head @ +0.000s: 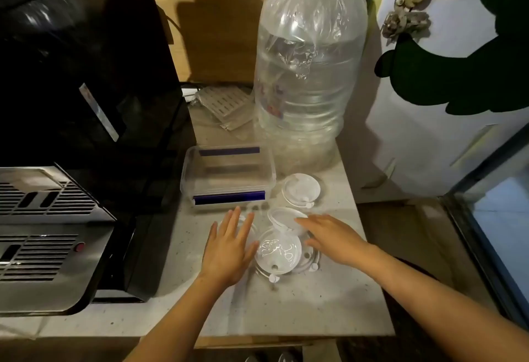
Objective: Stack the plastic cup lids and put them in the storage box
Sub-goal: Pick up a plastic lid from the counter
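Observation:
Several clear plastic cup lids lie on the speckled counter. One lid (278,250) sits between my hands, another (286,217) just behind it is tilted, and a third (301,189) lies apart near the big bottle. A further lid (310,260) shows partly under my right hand. My left hand (229,244) hovers flat, fingers spread, left of the middle lid and over another faint lid. My right hand (332,237) is spread too, fingertips touching the tilted lid. The clear storage box (186,172) with blue clips stands open and empty behind my hands.
A large clear water bottle (306,69) wrapped in plastic stands behind the lids. A black and steel coffee machine (57,189) fills the left side. A perforated metal tray (223,101) lies at the back. The counter's edge (375,247) drops off on the right beside a fridge.

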Demonstrator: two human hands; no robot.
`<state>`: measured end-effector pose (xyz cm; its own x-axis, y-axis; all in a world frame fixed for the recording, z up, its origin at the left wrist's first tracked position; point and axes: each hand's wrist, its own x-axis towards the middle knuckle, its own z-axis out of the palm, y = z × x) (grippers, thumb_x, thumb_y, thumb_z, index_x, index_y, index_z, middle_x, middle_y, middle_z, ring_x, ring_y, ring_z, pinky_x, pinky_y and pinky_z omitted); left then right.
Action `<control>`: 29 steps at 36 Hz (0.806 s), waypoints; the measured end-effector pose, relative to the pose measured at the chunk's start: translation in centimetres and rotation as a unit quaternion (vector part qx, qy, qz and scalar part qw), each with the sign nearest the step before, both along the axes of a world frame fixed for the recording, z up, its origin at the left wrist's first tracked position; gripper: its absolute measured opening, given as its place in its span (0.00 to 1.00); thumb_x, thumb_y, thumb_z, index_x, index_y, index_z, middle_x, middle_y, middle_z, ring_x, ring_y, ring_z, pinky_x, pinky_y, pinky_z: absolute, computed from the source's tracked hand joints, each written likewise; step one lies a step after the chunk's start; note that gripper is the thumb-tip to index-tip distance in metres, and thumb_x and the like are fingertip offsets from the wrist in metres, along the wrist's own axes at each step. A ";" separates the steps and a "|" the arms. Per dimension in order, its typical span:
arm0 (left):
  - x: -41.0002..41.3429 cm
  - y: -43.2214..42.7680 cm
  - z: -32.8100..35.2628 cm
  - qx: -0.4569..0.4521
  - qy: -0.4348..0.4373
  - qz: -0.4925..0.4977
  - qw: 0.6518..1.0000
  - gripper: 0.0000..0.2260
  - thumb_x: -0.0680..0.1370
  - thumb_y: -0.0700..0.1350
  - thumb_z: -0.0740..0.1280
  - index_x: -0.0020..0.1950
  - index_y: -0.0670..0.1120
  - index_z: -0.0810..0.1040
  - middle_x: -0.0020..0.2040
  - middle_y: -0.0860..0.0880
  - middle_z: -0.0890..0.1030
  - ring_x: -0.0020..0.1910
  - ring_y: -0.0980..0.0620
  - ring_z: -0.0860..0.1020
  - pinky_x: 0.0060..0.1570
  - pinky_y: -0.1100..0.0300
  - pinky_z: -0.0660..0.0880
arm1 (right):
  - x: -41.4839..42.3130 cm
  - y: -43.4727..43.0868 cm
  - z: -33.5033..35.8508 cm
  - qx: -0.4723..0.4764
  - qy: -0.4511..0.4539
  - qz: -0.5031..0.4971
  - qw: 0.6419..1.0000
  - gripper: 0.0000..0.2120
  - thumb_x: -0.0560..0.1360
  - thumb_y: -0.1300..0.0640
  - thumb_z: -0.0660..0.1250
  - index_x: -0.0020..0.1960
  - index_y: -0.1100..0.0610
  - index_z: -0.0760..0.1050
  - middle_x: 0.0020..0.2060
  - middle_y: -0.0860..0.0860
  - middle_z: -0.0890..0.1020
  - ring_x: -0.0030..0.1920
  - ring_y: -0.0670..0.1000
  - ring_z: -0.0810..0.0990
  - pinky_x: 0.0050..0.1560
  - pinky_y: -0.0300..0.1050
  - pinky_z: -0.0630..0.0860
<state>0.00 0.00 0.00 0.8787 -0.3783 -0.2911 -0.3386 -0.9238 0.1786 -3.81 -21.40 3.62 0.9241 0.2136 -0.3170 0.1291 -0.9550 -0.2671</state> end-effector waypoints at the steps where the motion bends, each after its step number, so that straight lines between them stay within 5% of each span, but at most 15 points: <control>1: 0.0 0.0 0.1 -0.007 -0.003 0.004 1.000 0.36 0.69 0.70 0.33 0.73 0.56 0.37 0.77 0.48 0.40 0.75 0.47 0.40 0.70 0.52 0.39 | 0.2 0.0 0.0 -0.013 0.000 0.002 1.000 0.18 0.78 0.58 0.59 0.67 0.56 0.66 0.64 0.56 0.74 0.62 0.57 0.72 0.59 0.52 0.73; 4: 0.0 -0.1 0.4 -0.023 -0.014 0.020 0.999 0.30 0.77 0.62 0.48 0.74 0.55 0.39 0.77 0.48 0.42 0.75 0.46 0.44 0.73 0.51 0.45 | 0.6 -0.3 -0.3 -0.024 -0.009 -0.001 1.000 0.16 0.78 0.59 0.59 0.64 0.56 0.70 0.59 0.56 0.78 0.58 0.57 0.76 0.56 0.52 0.75; 13: 0.5 0.0 1.2 -0.101 0.015 0.034 0.994 0.30 0.77 0.59 0.56 0.74 0.55 0.47 0.77 0.48 0.51 0.74 0.46 0.54 0.71 0.51 0.57 | 1.0 0.1 -1.0 -0.063 -0.031 0.008 0.998 0.11 0.77 0.57 0.57 0.56 0.59 0.74 0.51 0.57 0.81 0.50 0.56 0.78 0.48 0.48 0.76; 16: 0.6 0.2 1.4 -0.153 0.023 0.033 0.987 0.31 0.76 0.56 0.61 0.74 0.53 0.50 0.76 0.48 0.54 0.74 0.48 0.57 0.70 0.53 0.60 | 1.1 0.2 -0.6 -0.042 -0.037 -0.020 0.998 0.11 0.78 0.57 0.55 0.52 0.60 0.74 0.49 0.57 0.81 0.48 0.57 0.78 0.41 0.46 0.69; 29: 1.7 -1.1 5.5 -0.470 0.179 0.067 0.862 0.49 0.64 0.50 0.75 0.72 0.60 0.43 0.76 0.51 0.50 0.73 0.51 0.56 0.67 0.54 0.59 | 1.6 1.7 5.8 0.272 -0.131 -0.148 0.942 0.05 0.74 0.61 0.65 0.46 0.62 0.79 0.41 0.60 0.83 0.44 0.60 0.80 0.47 0.57 0.76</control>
<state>1.71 -1.07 5.54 0.8505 -0.4971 -0.1721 -0.0089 -0.3408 0.9401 -2.20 -19.71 9.40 0.9999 0.0001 0.0116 0.0084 -0.6909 -0.7229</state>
